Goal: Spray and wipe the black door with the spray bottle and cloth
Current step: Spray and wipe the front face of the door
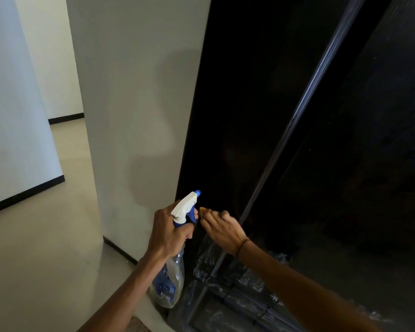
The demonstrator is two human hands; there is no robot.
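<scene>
1. The left hand point(168, 232) grasps the neck of the spray bottle point(171, 267), fingers curled round it below the white and blue trigger head, the nozzle aimed at the black door point(261, 116).
2. The clear bottle hangs low beside the door's left edge, next to the white wall point(134, 104).
3. The right hand point(222, 227) is clenched round a small yellow scrap, seemingly the cloth point(203, 209), just beside the nozzle and close to the door.
4. Crinkled plastic wrap point(216, 271) clings along the door's bottom edge.
</scene>
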